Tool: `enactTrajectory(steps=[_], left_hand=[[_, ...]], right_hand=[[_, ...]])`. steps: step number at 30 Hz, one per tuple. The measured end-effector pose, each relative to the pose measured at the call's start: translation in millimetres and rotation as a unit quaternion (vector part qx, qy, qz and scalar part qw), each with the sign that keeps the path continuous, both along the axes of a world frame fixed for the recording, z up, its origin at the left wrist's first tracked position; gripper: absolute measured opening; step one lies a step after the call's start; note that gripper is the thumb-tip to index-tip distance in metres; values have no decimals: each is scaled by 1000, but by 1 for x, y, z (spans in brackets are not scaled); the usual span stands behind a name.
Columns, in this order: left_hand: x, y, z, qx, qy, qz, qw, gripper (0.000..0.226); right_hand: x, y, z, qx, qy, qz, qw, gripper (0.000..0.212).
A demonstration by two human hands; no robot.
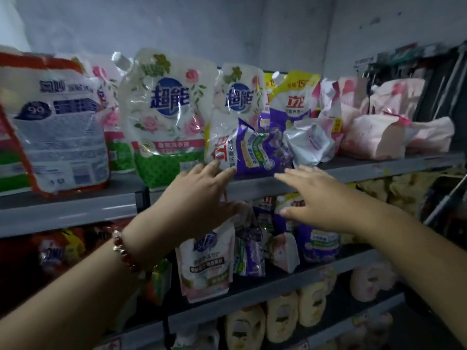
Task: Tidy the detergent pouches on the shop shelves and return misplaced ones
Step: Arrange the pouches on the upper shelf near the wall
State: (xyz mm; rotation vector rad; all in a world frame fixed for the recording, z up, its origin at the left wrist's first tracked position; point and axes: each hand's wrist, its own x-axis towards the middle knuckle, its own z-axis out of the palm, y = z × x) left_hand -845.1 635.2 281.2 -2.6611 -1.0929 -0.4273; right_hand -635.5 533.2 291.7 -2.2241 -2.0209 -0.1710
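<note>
Both hands are raised to the front lip of the top shelf (353, 170). The left hand (202, 195) has its fingers straight and spread, the fingertips touching the lower corner of a purple and white pouch (249, 150) that lies toppled on the shelf; its grip is slack, closing on nothing. The right hand (316, 193) is flat, palm down, fingers straight, just in front of the shelf edge at 3 o'clock from the left hand; its grip is loose too, and I cannot tell whether it touches the metal. A beaded bracelet (125, 251) circles the left wrist.

At 1 o'clock from the right hand a crumpled silvery pouch (309, 144) leans against the toppled one. Behind them a yellow-topped purple pouch (290, 99) stands with a white spout cap. At 11 o'clock from the left hand a large white pouch with pink roses (164, 117) stands upright on a green base, a smaller rose pouch (238, 94) beside it. Far left, a big red-edged bag (53, 122) shows its printed back. At the right end, soft pink packs (374, 137) lie slumped.

All the film is glossy and creased. The shelves are grey metal; a lower shelf (278, 281) carries more pouches, and cream bottles (280, 317) stand below. The wall behind is pale and bare-looking, the light dim.
</note>
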Motion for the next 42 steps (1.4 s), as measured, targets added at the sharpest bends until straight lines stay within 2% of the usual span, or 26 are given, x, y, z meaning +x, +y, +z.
enactTrajectory(steps=[4,8,13,20,31,37,42], left_hand=[[15,18,1,15,0,-27,1000,79],[28,31,-8,24,-7,-40,999,78],[46,38,-17,14,-1,-18,1000,79],[82,34,-15,29,-4,24,999,80],[123,49,-46,104,-32,97,989,66],[127,52,-60,143,-39,125,981,63],[129,53,-73,127,-71,119,982,66]], right_hand=[[14,12,6,18,-9,-21,1000,76],[16,23,0,68,-8,8,998,72],[42,31,-9,58,-24,69,996,73],[90,59,23,87,4,123,989,73],[131,105,38,103,-12,201,974,72],[133,142,44,206,26,205,956,59],[125,165,52,131,7,212,969,57]])
